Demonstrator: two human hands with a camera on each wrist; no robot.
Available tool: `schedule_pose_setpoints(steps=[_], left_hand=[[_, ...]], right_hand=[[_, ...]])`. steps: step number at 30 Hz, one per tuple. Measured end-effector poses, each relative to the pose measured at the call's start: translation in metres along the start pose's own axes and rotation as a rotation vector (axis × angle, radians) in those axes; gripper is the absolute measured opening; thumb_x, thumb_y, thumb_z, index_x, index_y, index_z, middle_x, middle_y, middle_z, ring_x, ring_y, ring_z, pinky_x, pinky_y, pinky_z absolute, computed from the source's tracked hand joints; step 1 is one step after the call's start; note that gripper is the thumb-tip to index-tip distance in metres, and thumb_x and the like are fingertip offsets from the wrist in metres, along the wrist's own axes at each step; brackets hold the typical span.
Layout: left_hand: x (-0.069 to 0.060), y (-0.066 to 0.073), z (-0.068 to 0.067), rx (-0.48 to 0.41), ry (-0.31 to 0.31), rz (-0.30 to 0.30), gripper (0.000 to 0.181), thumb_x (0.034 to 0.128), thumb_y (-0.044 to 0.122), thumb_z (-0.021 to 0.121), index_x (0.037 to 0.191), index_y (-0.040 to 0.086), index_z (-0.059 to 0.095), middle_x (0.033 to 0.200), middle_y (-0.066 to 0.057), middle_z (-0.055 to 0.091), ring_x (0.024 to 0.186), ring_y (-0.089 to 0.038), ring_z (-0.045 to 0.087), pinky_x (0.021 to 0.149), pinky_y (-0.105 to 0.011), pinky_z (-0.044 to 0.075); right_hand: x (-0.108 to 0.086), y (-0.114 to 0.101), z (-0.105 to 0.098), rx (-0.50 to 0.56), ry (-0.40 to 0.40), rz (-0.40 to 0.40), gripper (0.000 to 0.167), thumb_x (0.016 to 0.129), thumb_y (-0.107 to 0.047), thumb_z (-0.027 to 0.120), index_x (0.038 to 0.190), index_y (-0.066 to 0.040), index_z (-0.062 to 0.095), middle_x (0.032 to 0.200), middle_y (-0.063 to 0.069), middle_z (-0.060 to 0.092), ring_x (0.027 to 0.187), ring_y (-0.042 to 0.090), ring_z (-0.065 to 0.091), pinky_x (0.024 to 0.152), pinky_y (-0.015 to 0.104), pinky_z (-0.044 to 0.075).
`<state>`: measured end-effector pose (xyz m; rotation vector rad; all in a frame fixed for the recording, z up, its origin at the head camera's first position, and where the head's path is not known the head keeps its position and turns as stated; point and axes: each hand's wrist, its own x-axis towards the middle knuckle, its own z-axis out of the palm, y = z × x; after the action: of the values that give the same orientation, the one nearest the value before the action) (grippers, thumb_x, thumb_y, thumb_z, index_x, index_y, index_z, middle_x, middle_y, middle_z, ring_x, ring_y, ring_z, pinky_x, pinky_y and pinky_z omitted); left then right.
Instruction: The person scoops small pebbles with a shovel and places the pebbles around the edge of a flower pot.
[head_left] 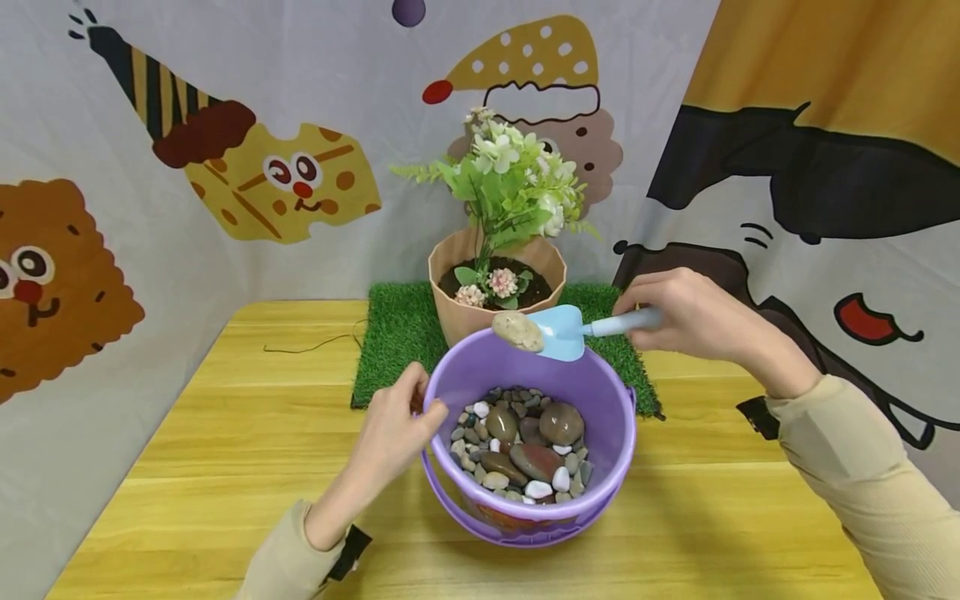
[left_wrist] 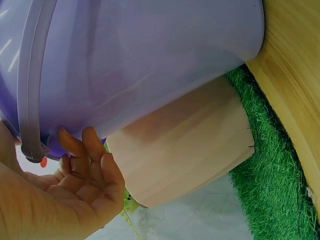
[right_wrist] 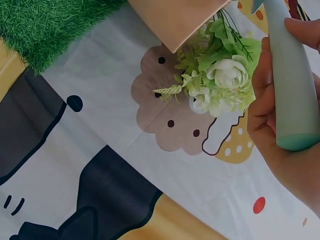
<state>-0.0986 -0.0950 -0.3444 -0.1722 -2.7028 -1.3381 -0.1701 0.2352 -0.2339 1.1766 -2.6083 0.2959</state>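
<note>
Item: right grip [head_left: 686, 317], mine, fingers curled round the pale grey-blue shaft of a small shovel [head_left: 558, 333].
Item: one speckled, pale stone [head_left: 516, 331], carried at the tip of the blade; seen from my head, above the far rim of the purple bucket [head_left: 607, 417]. Exact height: cannot tell.
Item: left grip [head_left: 397, 425], mine, pinching the bucket's near-left rim, thumb on top, fingers against the outer wall.
Contents of bucket: mixed stones [head_left: 536, 461], grey, brown and white, large ones lying among small.
Behind: flowerpot [head_left: 453, 312] with white-flowered plant [head_left: 510, 175], on a green mat [head_left: 397, 325]; all on the wooden desk [head_left: 262, 467].
Handling notes: the stone sits far forward, so I judge it could slide off. Blade best held level or tip slightly raised; wrist slow; bucket held steady by my left; blade well clear of rim and flowerpot.
</note>
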Motion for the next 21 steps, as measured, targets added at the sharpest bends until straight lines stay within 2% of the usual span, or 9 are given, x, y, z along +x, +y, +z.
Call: schedule_pose_setpoints(steps=[10, 17, 21], left_hand=[[0.0, -0.001, 0.001, 0.003, 0.005, 0.007, 0.012, 0.075, 0.01, 0.059, 0.079, 0.012, 0.048, 0.065, -0.003, 0.053, 0.056, -0.012, 0.048, 0.046, -0.021, 0.041], [0.0, -0.001, 0.001, 0.001, 0.005, 0.007, 0.012, 0.0749, 0.009, 0.059, 0.079, 0.011, 0.048, 0.065, -0.003, 0.053, 0.056, -0.012, 0.048, 0.045, -0.021, 0.041], [0.0, -0.001, 0.001, -0.002, 0.005, 0.007, 0.012, 0.0748, 0.009, 0.059, 0.079, 0.011, 0.048, 0.065, -0.003, 0.053, 0.056, -0.012, 0.048, 0.045, -0.021, 0.042]], right_hand=[[0.003, 0.002, -0.002, -0.018, 0.007, 0.08, 0.016, 0.068, -0.003, 0.071, 0.082, -0.011, 0.07, 0.072, -0.005, 0.06, 0.058, 0.005, 0.043, 0.051, 0.018, 0.038], [0.008, 0.002, -0.002, -0.018, -0.012, 0.198, 0.014, 0.07, -0.004, 0.07, 0.084, -0.008, 0.071, 0.072, 0.0, 0.063, 0.059, 0.01, 0.046, 0.053, 0.02, 0.038], [0.011, 0.003, -0.002, -0.033, -0.014, 0.227, 0.013, 0.071, -0.006, 0.07, 0.085, -0.007, 0.072, 0.074, 0.001, 0.065, 0.061, 0.012, 0.047, 0.054, 0.023, 0.038]])
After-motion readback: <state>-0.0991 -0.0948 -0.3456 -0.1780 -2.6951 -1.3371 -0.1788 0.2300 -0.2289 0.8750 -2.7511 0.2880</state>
